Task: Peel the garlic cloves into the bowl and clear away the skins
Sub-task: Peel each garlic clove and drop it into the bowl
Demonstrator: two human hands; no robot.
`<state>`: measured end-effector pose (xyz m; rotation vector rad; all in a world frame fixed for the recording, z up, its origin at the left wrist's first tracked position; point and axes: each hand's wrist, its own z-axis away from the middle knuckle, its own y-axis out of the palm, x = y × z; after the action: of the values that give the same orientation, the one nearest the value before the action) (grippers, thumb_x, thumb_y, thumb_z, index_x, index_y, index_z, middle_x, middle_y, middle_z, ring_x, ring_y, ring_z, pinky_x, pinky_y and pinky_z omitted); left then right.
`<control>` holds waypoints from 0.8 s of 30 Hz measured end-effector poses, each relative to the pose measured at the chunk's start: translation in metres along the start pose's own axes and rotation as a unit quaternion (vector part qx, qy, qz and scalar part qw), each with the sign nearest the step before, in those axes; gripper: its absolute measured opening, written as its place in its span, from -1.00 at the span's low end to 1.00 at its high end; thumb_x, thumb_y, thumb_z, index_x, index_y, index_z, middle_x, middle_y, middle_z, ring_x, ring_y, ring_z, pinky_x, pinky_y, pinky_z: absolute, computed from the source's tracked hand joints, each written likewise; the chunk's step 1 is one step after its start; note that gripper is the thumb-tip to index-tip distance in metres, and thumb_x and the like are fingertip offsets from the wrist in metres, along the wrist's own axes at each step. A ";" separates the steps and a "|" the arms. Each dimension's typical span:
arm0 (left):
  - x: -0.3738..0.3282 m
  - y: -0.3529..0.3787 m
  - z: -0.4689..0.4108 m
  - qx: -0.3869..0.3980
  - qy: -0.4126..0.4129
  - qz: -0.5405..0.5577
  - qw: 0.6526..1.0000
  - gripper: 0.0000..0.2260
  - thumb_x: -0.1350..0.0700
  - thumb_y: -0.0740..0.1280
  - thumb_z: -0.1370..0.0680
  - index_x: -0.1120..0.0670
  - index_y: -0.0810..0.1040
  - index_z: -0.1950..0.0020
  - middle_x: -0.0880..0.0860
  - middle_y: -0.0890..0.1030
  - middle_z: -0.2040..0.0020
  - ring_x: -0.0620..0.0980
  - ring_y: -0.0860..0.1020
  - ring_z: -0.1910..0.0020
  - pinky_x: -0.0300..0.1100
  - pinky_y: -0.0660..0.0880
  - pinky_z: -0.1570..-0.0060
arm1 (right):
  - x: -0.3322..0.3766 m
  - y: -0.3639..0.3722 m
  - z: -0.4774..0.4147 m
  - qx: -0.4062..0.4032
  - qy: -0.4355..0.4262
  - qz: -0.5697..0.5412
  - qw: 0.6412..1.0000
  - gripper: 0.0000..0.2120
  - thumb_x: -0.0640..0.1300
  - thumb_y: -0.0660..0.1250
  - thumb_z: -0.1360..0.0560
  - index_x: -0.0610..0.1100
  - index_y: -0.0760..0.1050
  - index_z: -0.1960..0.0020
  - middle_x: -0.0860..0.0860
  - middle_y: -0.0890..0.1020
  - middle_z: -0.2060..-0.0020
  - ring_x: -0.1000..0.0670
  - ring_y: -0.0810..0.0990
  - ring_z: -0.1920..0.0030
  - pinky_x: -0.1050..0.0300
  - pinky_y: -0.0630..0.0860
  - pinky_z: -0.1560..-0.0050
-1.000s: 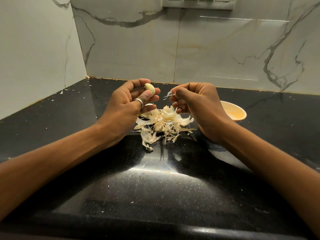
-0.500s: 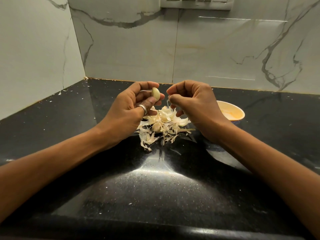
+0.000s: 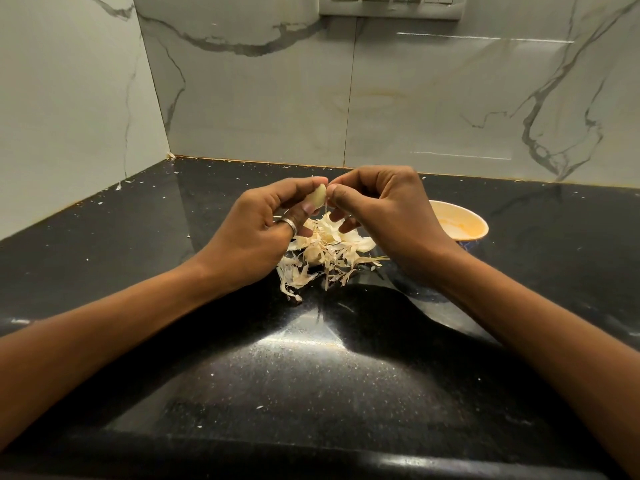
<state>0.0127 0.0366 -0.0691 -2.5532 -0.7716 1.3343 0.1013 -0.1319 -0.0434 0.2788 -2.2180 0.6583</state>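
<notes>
My left hand (image 3: 263,233), with a ring on one finger, pinches a pale garlic clove (image 3: 318,199) between thumb and fingers above the counter. My right hand (image 3: 381,213) meets it from the right, its thumb and fingertips pinching at the clove's edge, where a thin strand of skin hangs down. Below both hands lies a heap of papery garlic skins (image 3: 325,254) on the black countertop (image 3: 311,375). A small cream bowl (image 3: 464,223) stands just right of my right hand, partly hidden by the wrist; what lies in it cannot be made out.
Marble-patterned walls close the corner behind and to the left. Small skin flecks are scattered over the counter near the back-left corner. A switch panel (image 3: 391,5) sits high on the back wall. The counter's front edge runs along the bottom.
My hands have come together: the right hand moved left to the clove, and the left hand turned the clove toward it. The skin scrap the right hand held earlier is gone.
</notes>
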 end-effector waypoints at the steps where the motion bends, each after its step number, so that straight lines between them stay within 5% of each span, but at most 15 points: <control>1: 0.000 0.000 0.000 0.000 0.003 -0.006 1.000 -0.67 0.30 0.28 -0.64 0.14 0.51 -0.41 0.04 0.64 -0.22 0.02 0.63 -0.17 -0.13 0.64 0.00 | 0.000 0.000 0.000 0.001 0.001 -0.002 1.000 -0.88 -0.22 0.41 -0.57 -0.27 0.68 0.01 -0.11 0.71 0.24 -0.02 0.71 0.26 0.23 0.58 0.27; 13: -0.006 -0.001 0.004 0.013 0.039 -0.057 0.998 -0.61 0.35 0.29 -0.62 -0.01 0.47 -0.37 -0.19 0.61 -0.11 -0.14 0.66 0.05 -0.34 0.57 0.09 | 0.001 -0.006 -0.001 0.033 0.021 -0.028 0.999 -0.87 -0.26 0.40 -0.57 -0.33 0.67 0.00 -0.15 0.71 0.23 -0.04 0.70 0.27 0.17 0.62 0.21; 24: -0.003 -0.002 0.004 0.025 0.051 -0.076 0.995 -0.60 0.39 0.28 -0.61 0.10 0.47 -0.42 -0.08 0.63 -0.14 -0.08 0.67 0.02 -0.30 0.60 0.04 | 0.001 -0.007 0.001 0.045 0.045 -0.056 0.996 -0.89 -0.30 0.37 -0.58 -0.34 0.65 0.00 -0.14 0.69 0.24 0.02 0.67 0.28 0.21 0.61 0.19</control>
<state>0.0075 0.0365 -0.0681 -2.4462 -0.8816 1.1527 0.1025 -0.1382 -0.0403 0.4090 -2.0732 0.6963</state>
